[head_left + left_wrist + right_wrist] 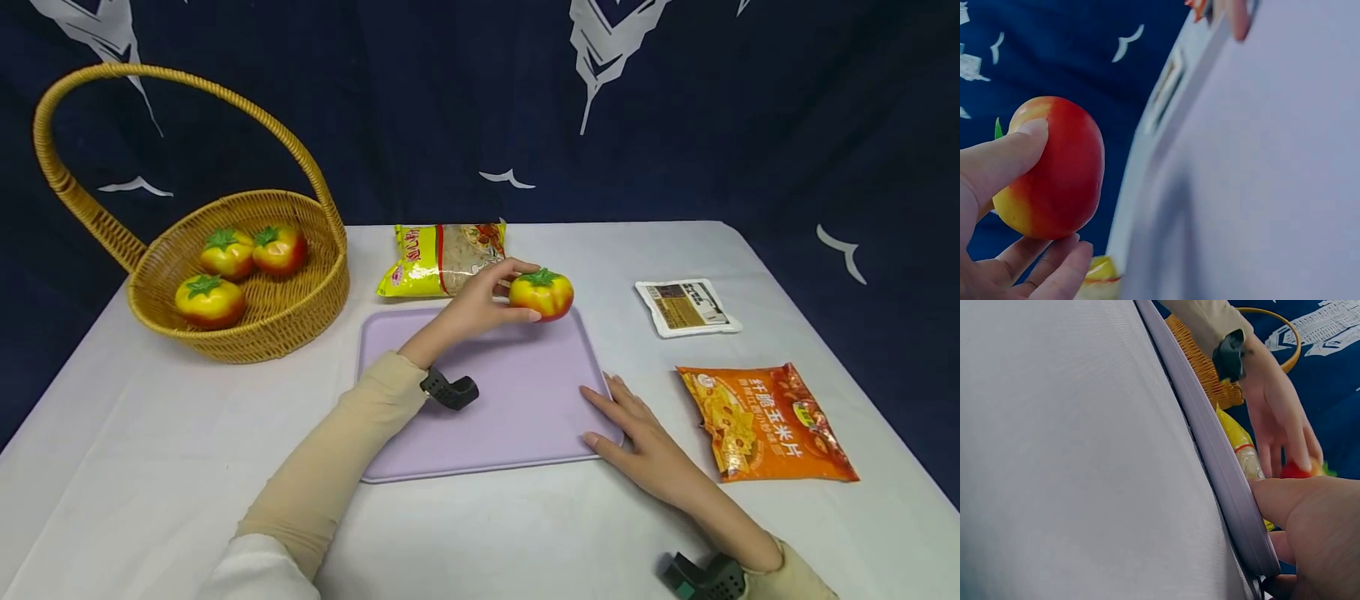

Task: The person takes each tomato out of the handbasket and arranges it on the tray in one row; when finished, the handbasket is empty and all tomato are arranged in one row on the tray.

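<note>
My left hand (491, 296) grips a yellow-and-red persimmon (542, 293) with a green leafy top, thumb on one side and fingers on the other. The persimmon (1060, 169) is raised off the lilac tray (517, 400), over its back right corner in the head view. On the tray's right edge rests my right hand (645, 442), fingers spread, with the thumb and index finger reaching over the rim. Three similar persimmons (210, 302) lie inside the wicker basket (300, 329) at the left.
Behind the tray lies a yellow food packet (420, 262), partly hidden by the left hand. To the right are a small white-and-brown packet (686, 307) and an orange corn chip bag (772, 425). The basket's tall handle (225, 100) arches upward. White cloth covers the table (150, 467).
</note>
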Demonstrator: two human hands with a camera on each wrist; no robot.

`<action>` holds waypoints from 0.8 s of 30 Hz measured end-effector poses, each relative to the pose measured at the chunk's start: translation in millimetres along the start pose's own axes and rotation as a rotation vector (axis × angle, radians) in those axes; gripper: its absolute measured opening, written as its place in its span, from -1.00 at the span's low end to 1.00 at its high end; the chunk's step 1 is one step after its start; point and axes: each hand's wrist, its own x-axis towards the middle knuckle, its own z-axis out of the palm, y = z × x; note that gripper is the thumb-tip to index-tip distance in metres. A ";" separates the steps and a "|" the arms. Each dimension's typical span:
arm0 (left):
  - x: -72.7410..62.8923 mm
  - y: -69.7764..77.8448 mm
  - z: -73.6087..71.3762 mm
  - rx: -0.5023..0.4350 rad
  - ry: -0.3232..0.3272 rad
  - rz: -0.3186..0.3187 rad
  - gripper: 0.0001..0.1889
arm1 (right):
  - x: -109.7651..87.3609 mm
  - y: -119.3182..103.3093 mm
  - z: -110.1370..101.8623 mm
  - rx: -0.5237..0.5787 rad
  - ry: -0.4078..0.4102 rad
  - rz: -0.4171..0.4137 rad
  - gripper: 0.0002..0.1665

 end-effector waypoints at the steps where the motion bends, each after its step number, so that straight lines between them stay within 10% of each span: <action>1: 2.3 -2.3 5.2 0.010 -0.006 0.004 -0.43 | 0.0 0.2 0.3 0.001 -0.001 0.002 -0.33; 24: 5.2 -15.1 36.2 0.186 -0.054 -0.059 -0.31 | 0.0 -1.0 -0.3 -0.009 -0.007 0.007 -0.33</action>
